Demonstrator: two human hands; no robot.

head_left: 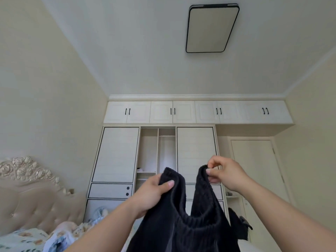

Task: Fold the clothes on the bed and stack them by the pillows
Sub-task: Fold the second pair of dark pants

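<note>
The black garment (196, 231) is looking like thick, matt ribbed cloth. The wardrobe (116, 153) at centre frame is showing smooth pale wood-grain panels with dark trim. At lower left, the headboard (32, 202) is appearing as tufted, faintly glossy padding under carved roses.
</note>
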